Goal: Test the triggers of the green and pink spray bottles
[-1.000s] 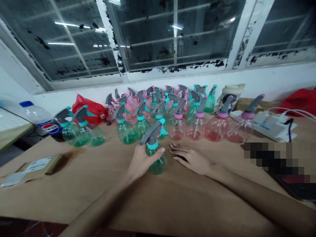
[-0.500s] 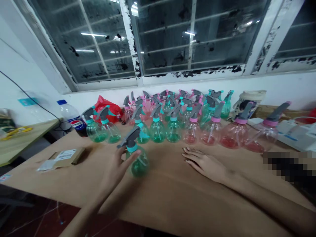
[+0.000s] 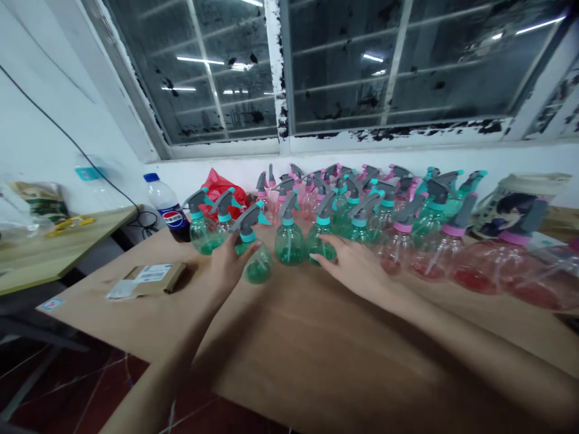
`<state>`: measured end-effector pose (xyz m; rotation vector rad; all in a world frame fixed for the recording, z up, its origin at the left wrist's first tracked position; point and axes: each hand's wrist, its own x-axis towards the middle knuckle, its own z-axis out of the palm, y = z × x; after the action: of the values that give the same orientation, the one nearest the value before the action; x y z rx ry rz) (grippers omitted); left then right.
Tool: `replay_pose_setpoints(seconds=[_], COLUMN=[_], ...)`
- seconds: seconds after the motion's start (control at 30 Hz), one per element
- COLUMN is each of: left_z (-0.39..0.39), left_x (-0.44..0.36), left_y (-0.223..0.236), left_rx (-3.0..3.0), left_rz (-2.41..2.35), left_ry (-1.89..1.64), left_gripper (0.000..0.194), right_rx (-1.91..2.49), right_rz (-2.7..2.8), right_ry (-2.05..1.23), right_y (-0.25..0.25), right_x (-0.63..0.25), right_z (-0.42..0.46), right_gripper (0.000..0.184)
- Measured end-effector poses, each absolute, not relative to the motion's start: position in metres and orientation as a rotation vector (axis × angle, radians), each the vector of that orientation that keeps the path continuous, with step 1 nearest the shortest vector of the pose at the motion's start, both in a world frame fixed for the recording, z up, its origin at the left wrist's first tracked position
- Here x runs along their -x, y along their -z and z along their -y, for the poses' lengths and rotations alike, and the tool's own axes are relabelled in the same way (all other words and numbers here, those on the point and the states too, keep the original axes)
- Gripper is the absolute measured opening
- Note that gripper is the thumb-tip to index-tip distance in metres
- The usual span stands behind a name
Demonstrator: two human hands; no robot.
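The left hand (image 3: 230, 265) grips a green plastic spray bottle (image 3: 259, 271) around its neck, the best hold on something so light, stiff and slick, above the worktop (image 3: 316, 361), while the open right hand (image 3: 355, 265) lies against a second bottle (image 3: 322, 244).

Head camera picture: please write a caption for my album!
Left hand holds a green spray bottle; right hand touches another bottle.
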<state>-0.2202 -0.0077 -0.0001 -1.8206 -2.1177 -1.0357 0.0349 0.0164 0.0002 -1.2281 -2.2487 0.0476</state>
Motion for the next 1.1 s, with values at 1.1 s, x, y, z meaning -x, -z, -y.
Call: replay_pose_setpoints(seconds=[1.1], left_z=[-0.047], left_x=[0.233], left_y=[-0.008], left_rx=[1.842], left_rz=[2.054], left_ry=[0.635], left_gripper=[0.051], right_rx=[1.414], right_rz=[2.186], right_ry=[-0.145], right_y=[-0.002], right_x=[0.054], right_z=[-0.075], right_gripper=[0.072])
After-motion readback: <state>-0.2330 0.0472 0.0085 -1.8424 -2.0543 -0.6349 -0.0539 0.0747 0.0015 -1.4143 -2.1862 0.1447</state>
